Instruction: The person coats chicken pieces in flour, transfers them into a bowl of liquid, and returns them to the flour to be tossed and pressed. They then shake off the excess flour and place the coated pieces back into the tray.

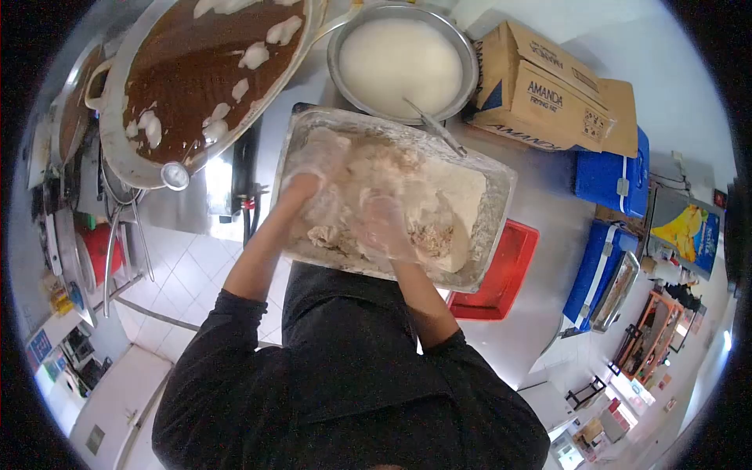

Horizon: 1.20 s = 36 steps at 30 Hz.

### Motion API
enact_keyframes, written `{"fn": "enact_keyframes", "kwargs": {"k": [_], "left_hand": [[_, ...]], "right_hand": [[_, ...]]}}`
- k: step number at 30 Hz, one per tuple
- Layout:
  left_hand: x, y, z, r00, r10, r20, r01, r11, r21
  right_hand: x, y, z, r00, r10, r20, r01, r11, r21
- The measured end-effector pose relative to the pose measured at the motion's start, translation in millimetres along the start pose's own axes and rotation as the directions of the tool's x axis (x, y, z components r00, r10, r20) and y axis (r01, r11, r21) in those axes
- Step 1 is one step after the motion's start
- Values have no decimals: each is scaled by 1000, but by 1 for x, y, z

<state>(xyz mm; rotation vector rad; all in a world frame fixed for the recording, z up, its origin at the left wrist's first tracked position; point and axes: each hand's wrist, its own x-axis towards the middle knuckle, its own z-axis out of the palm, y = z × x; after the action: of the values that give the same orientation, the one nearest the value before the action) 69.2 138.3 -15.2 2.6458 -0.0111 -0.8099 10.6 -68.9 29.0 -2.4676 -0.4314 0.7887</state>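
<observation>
Both my hands wear clear plastic gloves and are inside a rectangular metal tray (501, 205) of pale flour (462, 188). At the left side of the tray, my left hand (323, 157) is down in the flour, its fingers smeared by motion. My right hand (382, 223) is nearer the tray's middle front, also blurred, over floury clumps. Lumpy, flour-coated pieces (323, 235) lie between and below the hands. Darker crumbly bits (432, 239) are scattered right of my right hand. I cannot tell what either hand grips.
Behind the tray stands a steel bowl (333, 74) of milky liquid, a metal utensil handle (435, 127) leaning out of it. At left is a large pan (117, 117) of brown oil with pale floating pieces. A cardboard box (548, 90), red bin (513, 266) and blue coolers (619, 176) are to the right.
</observation>
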Motion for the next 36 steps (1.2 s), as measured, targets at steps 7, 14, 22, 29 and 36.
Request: {"fn": "enact_keyframes", "kwargs": {"k": [7,14,22,29,36], "left_hand": [[67,12,6,970,-230,75,233,806,-544],[80,79,19,981,36,190,116,675,-729],[-28,62,-10,972,233,37,-234,972,10],[-124,-37,57,937,-254,241,346,561,-752],[-82,11,63,799,-322,508,473,-186,-861]], "right_hand": [[46,114,-71,963,267,-41,-263,894,-363],[116,131,15,991,105,-85,18,518,855],[35,56,-33,914,56,402,148,876,-459],[-9,105,-99,987,158,-2,-158,985,69],[48,139,-23,994,97,48,-98,995,29]]}}
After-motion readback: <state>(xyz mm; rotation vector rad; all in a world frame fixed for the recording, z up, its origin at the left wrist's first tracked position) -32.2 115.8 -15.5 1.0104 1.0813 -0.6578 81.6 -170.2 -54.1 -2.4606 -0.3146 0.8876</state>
